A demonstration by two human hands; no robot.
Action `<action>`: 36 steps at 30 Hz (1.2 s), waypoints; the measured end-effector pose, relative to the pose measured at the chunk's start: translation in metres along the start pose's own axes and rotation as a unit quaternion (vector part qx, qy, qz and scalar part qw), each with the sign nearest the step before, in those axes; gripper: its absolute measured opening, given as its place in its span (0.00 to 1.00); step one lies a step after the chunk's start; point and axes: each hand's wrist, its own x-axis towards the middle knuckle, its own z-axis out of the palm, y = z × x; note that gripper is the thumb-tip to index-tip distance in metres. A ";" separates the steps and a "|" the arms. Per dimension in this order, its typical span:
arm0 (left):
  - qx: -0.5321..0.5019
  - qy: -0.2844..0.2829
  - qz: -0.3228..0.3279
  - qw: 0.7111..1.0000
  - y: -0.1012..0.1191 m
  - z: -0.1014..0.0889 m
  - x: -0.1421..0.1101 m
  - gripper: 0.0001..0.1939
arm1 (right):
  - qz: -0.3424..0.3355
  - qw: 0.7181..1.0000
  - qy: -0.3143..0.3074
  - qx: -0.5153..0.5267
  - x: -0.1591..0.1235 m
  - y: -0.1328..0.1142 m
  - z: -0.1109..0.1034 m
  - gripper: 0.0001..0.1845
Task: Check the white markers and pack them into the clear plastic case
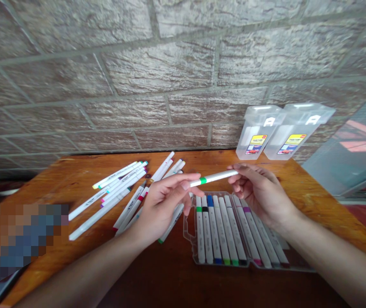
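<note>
A white marker (pixel 219 176) with a green band is held level above the table between my two hands. My left hand (pixel 166 201) pinches its banded end between thumb and fingers. At the other end, my right hand (pixel 256 188) grips the tip with thumb and fingertips. Below them lies an open clear plastic case (pixel 190 239), with white markers (pixel 221 231) laid side by side in both halves. Their bands and ends show green, black, blue and purple. Part of the case's right half is hidden under my right forearm.
Loose markers (pixel 119 184) lie scattered on the wooden table (pixel 74 171) to the left, some partly behind my left hand. Two clear plastic boxes (pixel 256 128) with yellow labels stand at the back right by the stone-block wall (pixel 183 64). A blurred patch covers the lower left.
</note>
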 end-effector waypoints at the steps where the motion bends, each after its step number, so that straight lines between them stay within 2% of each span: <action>1: 0.003 0.011 -0.007 1.000 0.000 0.001 0.001 0.13 | -0.003 1.000 0.001 -0.005 0.000 0.000 0.000 0.09; 5: 0.031 0.048 -0.029 0.998 0.001 0.003 0.004 0.15 | -0.020 1.000 0.000 -0.023 -0.002 -0.002 0.003 0.10; 11: 0.088 0.061 -0.042 0.993 0.005 0.005 0.006 0.15 | -0.082 0.993 -0.024 -0.079 -0.005 -0.001 0.001 0.13; 15: 0.097 0.059 -0.057 0.992 0.006 0.006 0.005 0.16 | -0.125 0.980 -0.057 -0.144 -0.007 0.004 -0.002 0.11; 20: 0.101 0.052 -0.055 0.992 0.004 0.005 0.004 0.15 | -0.165 0.956 -0.084 -0.226 -0.014 0.002 0.005 0.09; 28: 0.118 0.030 -0.053 0.991 0.002 0.004 0.003 0.11 | -0.190 0.941 -0.106 -0.257 -0.016 0.006 0.005 0.05; 32: 0.135 0.025 -0.032 0.990 0.000 0.004 0.003 0.10 | -0.214 0.923 -0.126 -0.294 -0.018 0.008 0.004 0.03; 36: 0.177 0.003 -0.008 0.984 -0.005 0.003 -0.002 0.08 | -0.246 0.889 -0.152 -0.355 -0.021 0.009 0.003 0.03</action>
